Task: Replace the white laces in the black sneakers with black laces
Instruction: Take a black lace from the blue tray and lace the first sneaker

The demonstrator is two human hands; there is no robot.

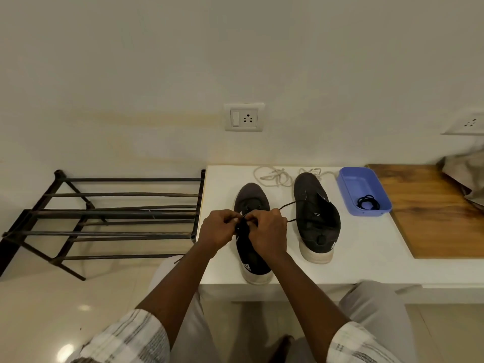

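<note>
Left hand (217,229) and right hand (267,231), fingers (230,218) in a pinch on black lace (287,205) above near sneaker (252,260)

Left sleeve (131,336) and right sleeve (358,344): same loose shirt, off-white with thin grey stripes, some crossing into a faint check. Fabric looks soft and a bit crumpled. Both sleeves end around the elbow, hem edges uneven. Forearms bare below the sleeves. Left hand (217,229) and right hand (267,231) bare as well. Trousers (379,310): plain light grey-beige, loose fit, no visible pattern, both legs showing along the bottom of the frame.
</note>
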